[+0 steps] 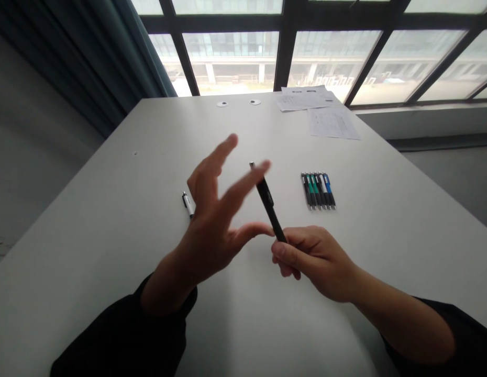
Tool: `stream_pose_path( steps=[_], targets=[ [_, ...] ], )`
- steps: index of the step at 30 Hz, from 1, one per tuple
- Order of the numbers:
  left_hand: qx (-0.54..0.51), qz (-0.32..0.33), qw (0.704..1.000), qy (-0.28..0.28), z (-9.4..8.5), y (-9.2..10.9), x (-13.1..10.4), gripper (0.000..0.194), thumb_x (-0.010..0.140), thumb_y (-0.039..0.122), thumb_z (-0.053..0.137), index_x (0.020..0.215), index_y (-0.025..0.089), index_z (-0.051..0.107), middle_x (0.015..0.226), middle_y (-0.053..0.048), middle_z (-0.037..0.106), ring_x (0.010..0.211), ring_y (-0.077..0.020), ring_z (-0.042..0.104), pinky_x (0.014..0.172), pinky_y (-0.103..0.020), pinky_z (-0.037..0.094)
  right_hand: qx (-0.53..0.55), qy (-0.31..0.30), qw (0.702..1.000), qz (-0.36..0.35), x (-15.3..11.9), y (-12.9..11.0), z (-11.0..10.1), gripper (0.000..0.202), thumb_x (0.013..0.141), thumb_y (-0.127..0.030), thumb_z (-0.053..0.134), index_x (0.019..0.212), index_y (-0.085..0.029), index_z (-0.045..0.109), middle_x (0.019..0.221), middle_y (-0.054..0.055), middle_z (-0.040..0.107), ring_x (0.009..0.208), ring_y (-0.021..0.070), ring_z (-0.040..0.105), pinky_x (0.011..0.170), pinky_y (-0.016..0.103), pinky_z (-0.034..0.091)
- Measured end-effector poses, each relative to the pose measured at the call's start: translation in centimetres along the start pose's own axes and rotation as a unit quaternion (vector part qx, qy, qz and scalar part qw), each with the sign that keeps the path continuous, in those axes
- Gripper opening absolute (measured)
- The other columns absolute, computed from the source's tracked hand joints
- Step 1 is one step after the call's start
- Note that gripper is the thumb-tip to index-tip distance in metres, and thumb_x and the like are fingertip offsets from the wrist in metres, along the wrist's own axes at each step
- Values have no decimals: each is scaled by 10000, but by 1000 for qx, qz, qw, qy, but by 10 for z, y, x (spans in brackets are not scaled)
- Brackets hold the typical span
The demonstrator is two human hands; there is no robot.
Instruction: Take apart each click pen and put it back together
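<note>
right grip [316,259] clamps a black pen [273,215], clip lettering [270,197] unreadable; left grip [208,235] spread apart.

"What's hidden on the black pen [272,212]?"

"Its lower end, inside the fingers [292,255] of the right hand [325,262]. Near its top, a blurred finger of the left hand [206,225] crosses in front; whether they touch, I can't tell."

"And the white pen [188,204] on the table [247,324]?"

"Its lower part disappears behind the left hand."

"Can you read the papers [333,124]?"

"No, the print is too small, and so are the marks on the row of pens [318,191]."

"What do the edges cut off?"

"Both black sleeves [129,335], the table's near side, the curtain [82,52] and the windows [231,57]. The view outside is hazy."
</note>
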State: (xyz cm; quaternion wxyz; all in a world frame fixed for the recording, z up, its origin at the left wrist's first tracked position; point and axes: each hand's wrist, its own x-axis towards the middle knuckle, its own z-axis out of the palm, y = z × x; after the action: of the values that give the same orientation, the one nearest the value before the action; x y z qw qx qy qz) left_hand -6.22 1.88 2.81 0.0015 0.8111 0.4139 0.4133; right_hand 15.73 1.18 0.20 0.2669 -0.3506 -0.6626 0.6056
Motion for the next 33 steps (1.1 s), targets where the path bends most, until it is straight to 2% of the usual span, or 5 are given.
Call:
stream_pose_path(
  steps=[3, 6, 14, 26, 33],
  targets=[
    [-166, -98, 981, -29, 1, -1, 0, 841, 872, 431, 754, 1564, 355, 281, 1579, -146, 426, 1297, -326, 591, 959, -471, 609, -12, 29, 1000, 1, 0, 0, 6, 436, 973, -486, 604, 687, -157, 630, 592, 0, 610, 526, 101, 526, 503, 228, 412],
    [-261, -142, 953, -59, 2, 1, -2, 769, 897, 331, 743, 1538, 361, 320, 1548, -141, 474, 992, -213, 732, 826, -369, 674, -30, 29, 999, -8, 0, 1, 13, 453, 956, -477, 625, 626, -171, 570, 561, -17, 566, 517, 96, 486, 500, 232, 380],
    [-316, -165, 928, -105, -1, 7, 2, 590, 878, 203, 768, 1404, 221, 502, 1165, -94, 740, 959, -199, 755, 899, -342, 667, -56, 5, 998, -15, -1, 4, 16, 462, 949, -518, 619, 644, -174, 569, 585, -27, 522, 534, 98, 440, 528, 254, 360],
    [-347, -187, 913, -103, -2, 8, 2, 572, 856, 127, 771, 1360, 233, 522, 1028, -38, 738, 929, -169, 755, 855, -271, 666, -168, 12, 984, -51, 2, 8, 17, 419, 996, -460, 550, 682, -182, 557, 607, -18, 554, 543, 105, 463, 541, 249, 358],
    [-320, -286, 902, -45, 20, -6, 1, 671, 817, 232, 819, 1409, 186, 508, 925, -19, 678, 763, -144, 723, 755, -280, 665, -422, 91, 891, -142, 7, 32, 24, 395, 1040, -328, 433, 668, -205, 486, 559, 3, 545, 479, 121, 440, 530, 291, 280]
  ],
)
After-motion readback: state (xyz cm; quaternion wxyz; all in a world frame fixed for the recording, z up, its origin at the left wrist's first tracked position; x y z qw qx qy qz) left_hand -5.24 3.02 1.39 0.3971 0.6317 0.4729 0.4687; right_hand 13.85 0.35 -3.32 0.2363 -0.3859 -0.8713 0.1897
